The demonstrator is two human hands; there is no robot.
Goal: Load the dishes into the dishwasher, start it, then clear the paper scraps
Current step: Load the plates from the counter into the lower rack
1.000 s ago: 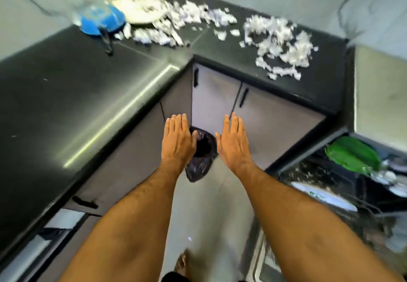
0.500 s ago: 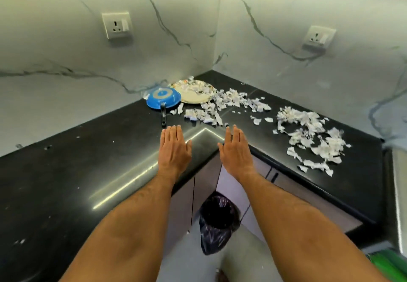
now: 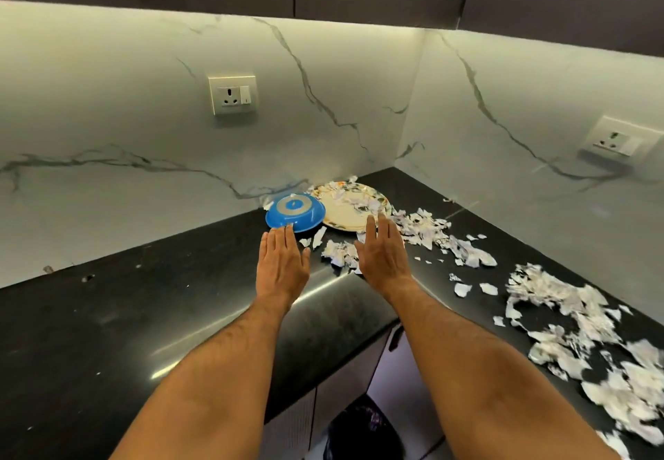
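A: Log entry, head view. I see both forearms stretched out over the black countertop (image 3: 107, 334), palms down. Left hand (image 3: 282, 265) is flat, fingers straight and held side by side, thumb a little apart; it grips nothing. Its fingertips (image 3: 278, 235) sit just in front of the blue bowl (image 3: 294, 212).

B: Contact with the bowl?

A: I cannot tell; the fingertips overlap its near rim from this angle. The bowl is upside down, grey ring on its base facing up, standing in the corner of the counter near the marble wall (image 3: 143, 143).

B: Right hand?

A: Right hand (image 3: 382, 256) is also flat, fingers straight and together, nothing held. It hovers over the paper scraps (image 3: 339, 255) nearest the corner, its fingertips reaching the near edge of the patterned plate (image 3: 350, 213).

B: Plate position?

A: Just right of the bowl, the two touching or nearly so. Torn paper lies on the plate itself.

B: Other scraps?

A: A trail runs right from the plate along the counter, and I note a larger heap (image 3: 575, 326) on the right-hand run, well apart from both hands. Below the counter corner, a dark bin bag (image 3: 363, 431) shows in front of the grey cabinet doors (image 3: 345, 387). Two wall sockets (image 3: 233, 95) are on the marble, one per wall
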